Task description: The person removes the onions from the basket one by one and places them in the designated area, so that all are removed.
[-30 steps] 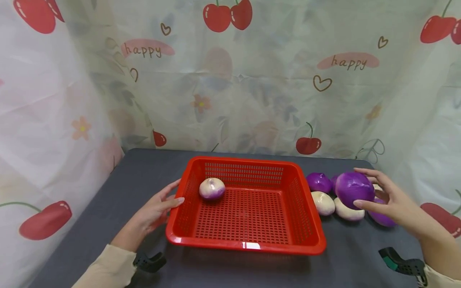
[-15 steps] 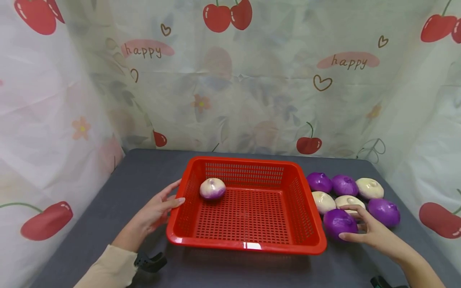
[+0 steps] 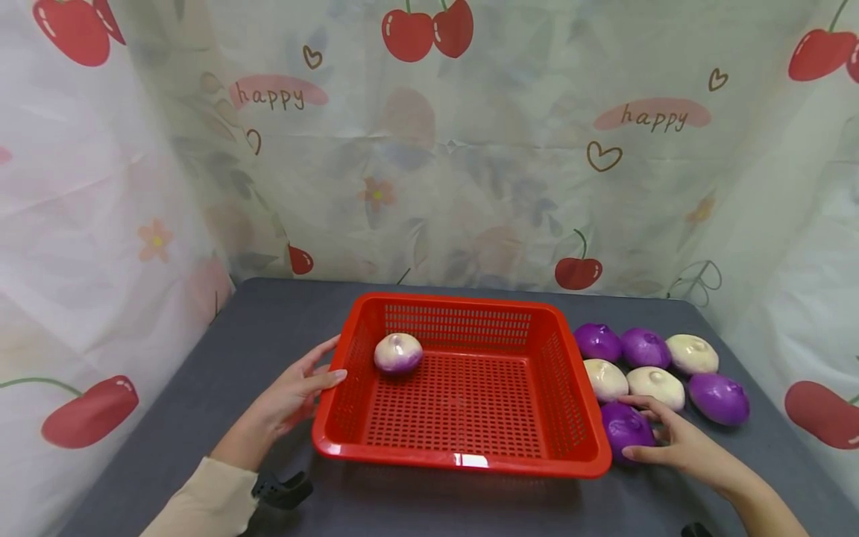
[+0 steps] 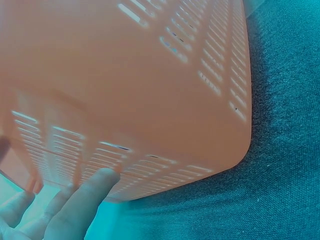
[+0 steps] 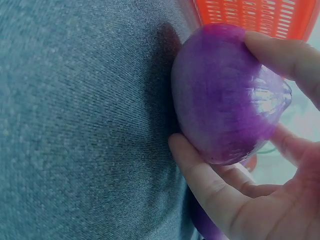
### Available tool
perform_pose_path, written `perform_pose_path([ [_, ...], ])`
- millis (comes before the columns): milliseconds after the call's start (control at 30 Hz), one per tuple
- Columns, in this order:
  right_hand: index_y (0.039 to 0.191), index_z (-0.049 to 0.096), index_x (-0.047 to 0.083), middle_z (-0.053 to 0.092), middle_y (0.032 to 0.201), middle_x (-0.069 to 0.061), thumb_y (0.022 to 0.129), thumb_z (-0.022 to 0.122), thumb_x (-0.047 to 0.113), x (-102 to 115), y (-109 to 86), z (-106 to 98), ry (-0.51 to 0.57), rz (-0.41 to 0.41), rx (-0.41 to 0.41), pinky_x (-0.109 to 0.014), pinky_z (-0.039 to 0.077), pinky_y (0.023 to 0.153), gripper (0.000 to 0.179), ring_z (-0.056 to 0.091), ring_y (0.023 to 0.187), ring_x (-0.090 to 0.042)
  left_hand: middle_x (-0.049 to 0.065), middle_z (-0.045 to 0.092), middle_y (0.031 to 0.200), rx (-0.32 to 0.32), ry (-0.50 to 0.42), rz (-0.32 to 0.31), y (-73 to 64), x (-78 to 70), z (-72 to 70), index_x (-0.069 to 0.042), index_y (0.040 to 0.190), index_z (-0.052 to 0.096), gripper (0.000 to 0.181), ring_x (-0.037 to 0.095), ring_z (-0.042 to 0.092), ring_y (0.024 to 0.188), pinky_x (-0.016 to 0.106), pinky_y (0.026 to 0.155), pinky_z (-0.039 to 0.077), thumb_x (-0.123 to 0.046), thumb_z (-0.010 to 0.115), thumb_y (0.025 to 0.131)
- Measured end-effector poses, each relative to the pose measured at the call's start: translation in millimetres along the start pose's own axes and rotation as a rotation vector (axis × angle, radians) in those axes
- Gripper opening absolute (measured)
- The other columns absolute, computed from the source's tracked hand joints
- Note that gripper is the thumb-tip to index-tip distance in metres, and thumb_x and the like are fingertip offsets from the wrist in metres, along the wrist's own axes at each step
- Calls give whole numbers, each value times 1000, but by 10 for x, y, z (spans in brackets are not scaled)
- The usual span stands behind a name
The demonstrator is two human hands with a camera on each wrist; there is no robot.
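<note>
A red slotted plastic basket (image 3: 376, 452) sits mid-table in the head view. At its left rim my left hand (image 3: 288, 395) grips with the thumb over the edge; its fingers (image 4: 85, 205) lie against the outer slotted wall in the left wrist view. Inside, toward the back left, rests a white onion with a purple underside (image 3: 398, 354). Just right of the basket, my right hand (image 3: 681, 447) holds a purple onion (image 3: 622, 429) between thumb and fingers. In the right wrist view this purple onion (image 5: 225, 95) is low at the dark cloth, its pointed tip facing away from it.
Behind the right hand lie more onions in loose rows: purple ones (image 3: 646, 348) and white ones (image 3: 693, 353), several in all. The nearest white onion (image 3: 606, 380) sits close to the basket's right wall. Patterned curtains (image 3: 450, 186) enclose the dark grey table (image 3: 288, 313).
My right hand has brought the purple onion from above the other onions down toward the front, then slightly left beside the basket. The left hand and basket stay put.
</note>
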State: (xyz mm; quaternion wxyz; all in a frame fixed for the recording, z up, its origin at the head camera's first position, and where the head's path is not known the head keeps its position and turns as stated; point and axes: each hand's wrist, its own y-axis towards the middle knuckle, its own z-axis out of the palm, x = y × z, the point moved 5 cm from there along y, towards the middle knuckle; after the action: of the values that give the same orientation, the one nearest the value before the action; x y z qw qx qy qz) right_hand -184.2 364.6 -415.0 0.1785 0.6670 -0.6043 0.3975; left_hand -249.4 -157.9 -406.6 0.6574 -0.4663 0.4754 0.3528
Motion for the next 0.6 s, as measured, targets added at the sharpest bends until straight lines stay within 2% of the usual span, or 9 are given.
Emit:
perform_pose_path([
  [600, 149, 26, 6, 30, 146, -26, 89, 69, 23, -17, -3, -2, 40, -29, 30, -65, 45, 90, 75, 38, 124, -46, 18, 40, 151, 8, -15, -7, 3, 1, -4, -29, 155, 18, 77, 31, 63, 115, 50, 90, 54, -22, 64, 93],
])
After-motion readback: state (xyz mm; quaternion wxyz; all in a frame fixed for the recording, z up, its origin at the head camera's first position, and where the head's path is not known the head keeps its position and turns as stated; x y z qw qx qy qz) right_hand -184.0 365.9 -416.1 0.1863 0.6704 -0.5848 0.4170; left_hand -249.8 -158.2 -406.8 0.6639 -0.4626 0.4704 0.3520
